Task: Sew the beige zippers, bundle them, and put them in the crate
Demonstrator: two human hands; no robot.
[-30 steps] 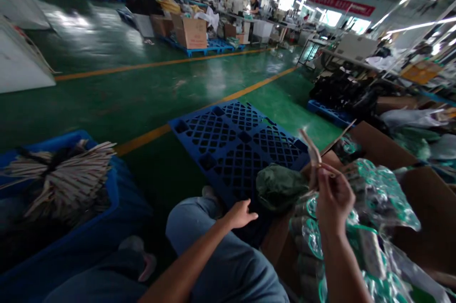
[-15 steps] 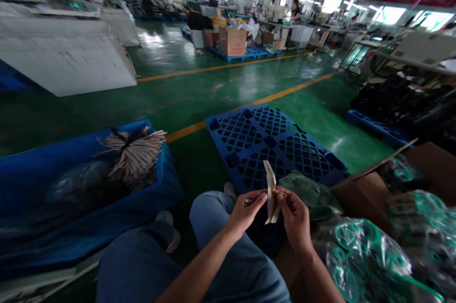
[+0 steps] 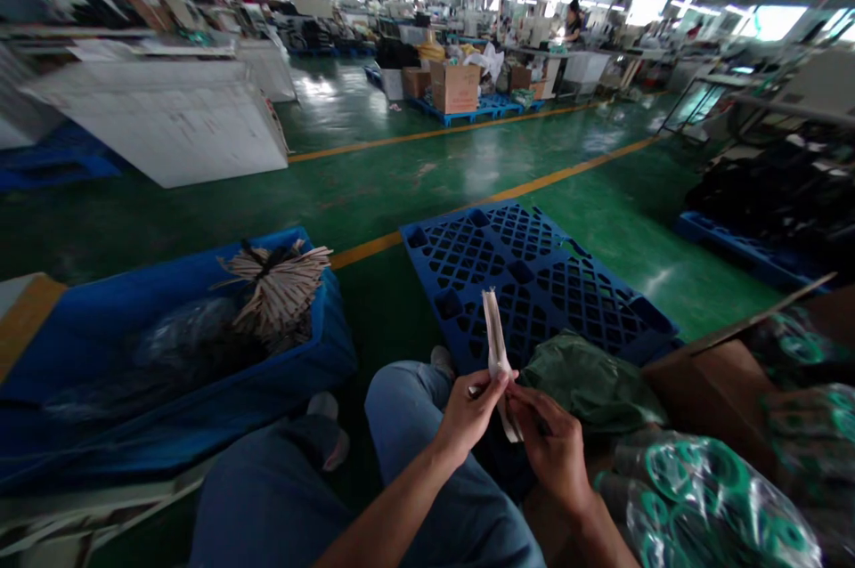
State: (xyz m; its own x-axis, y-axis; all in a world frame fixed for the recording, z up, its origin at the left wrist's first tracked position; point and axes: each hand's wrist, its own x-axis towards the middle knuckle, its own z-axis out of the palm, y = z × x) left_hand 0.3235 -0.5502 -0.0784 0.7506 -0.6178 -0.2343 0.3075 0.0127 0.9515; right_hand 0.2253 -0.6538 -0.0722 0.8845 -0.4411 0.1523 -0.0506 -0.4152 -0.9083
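Note:
A short cream zipper strip (image 3: 493,332) stands nearly upright between my hands, above my knee. My left hand (image 3: 469,415) is closed on its middle, with thumb and forefinger pinching the tape. A small shiny piece shows by the left fingers, too small to name. My right hand (image 3: 553,448) is closed around the strip's lower part, its fingertips meeting just under the left thumb. The slider cannot be made out behind the fingers. To the left, a bundle of similar beige strips (image 3: 284,288), tied with a black band, lies in a blue bin (image 3: 337,332).
A blue plastic pallet (image 3: 521,270) lies ahead on the green floor. Beside my right arm are a dark green bag (image 3: 591,381), a cardboard box (image 3: 712,385) and plastic-wrapped rolls with green ends (image 3: 714,497). A white bin (image 3: 207,123) stands at the far left.
The strip has turned more upright, and the copper-coloured piece seen at the right fingertips is now hidden. My right hand has moved slightly lower on the strip. The view has shifted left.

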